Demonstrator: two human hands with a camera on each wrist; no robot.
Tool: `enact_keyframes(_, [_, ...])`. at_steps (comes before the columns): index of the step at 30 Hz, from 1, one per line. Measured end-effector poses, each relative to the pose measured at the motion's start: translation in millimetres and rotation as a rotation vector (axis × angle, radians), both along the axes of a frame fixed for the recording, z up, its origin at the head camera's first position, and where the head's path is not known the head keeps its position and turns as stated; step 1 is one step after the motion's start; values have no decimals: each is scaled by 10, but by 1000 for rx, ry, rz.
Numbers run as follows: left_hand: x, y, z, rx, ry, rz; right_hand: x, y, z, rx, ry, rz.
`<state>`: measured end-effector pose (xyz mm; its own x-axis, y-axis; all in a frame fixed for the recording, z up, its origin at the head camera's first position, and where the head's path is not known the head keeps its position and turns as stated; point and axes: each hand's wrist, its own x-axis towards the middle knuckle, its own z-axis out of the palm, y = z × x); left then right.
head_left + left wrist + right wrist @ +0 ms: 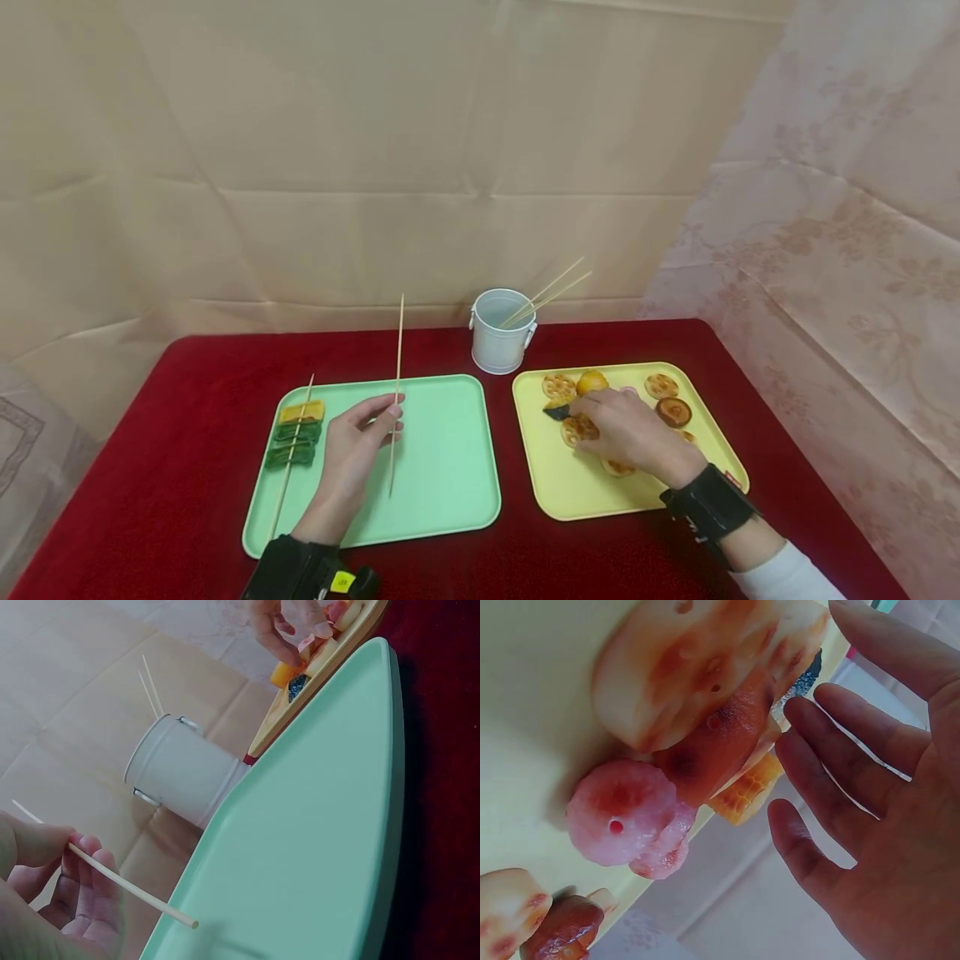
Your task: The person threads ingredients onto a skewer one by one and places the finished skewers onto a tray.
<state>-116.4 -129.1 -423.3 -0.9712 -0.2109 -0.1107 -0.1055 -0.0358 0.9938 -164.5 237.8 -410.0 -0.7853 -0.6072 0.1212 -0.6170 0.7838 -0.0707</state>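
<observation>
My left hand pinches a thin wooden skewer between thumb and fingers, nearly upright over the pale green tray. No food is on this skewer. My right hand reaches over the yellow tray, its fingers spread and loosely bent beside toy food pieces. Near the fingertips are a dark-skinned wedge, a browned pale slice and a yellow-orange piece. In the right wrist view, a pink piece with a hole and a large browned slice lie close to this hand.
A loaded skewer with a yellow piece and folded green pieces lies along the green tray's left side. Behind the trays stands a white bucket holding skewers. A brown round piece sits at the yellow tray's right.
</observation>
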Motion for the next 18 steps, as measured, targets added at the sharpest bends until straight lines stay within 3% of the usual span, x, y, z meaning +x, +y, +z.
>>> enact_keyframes(9, [21,-16,-12,-2,-26,-11,2,-4,-42,72,30,22])
enact_keyframes(14, [36,-29,-24,11,-30,-28,-17,-19,-69,54,42,55])
enact_keyframes(18, [42,-36,-23,20,-25,-37,-38,-49,-70,17,5,32])
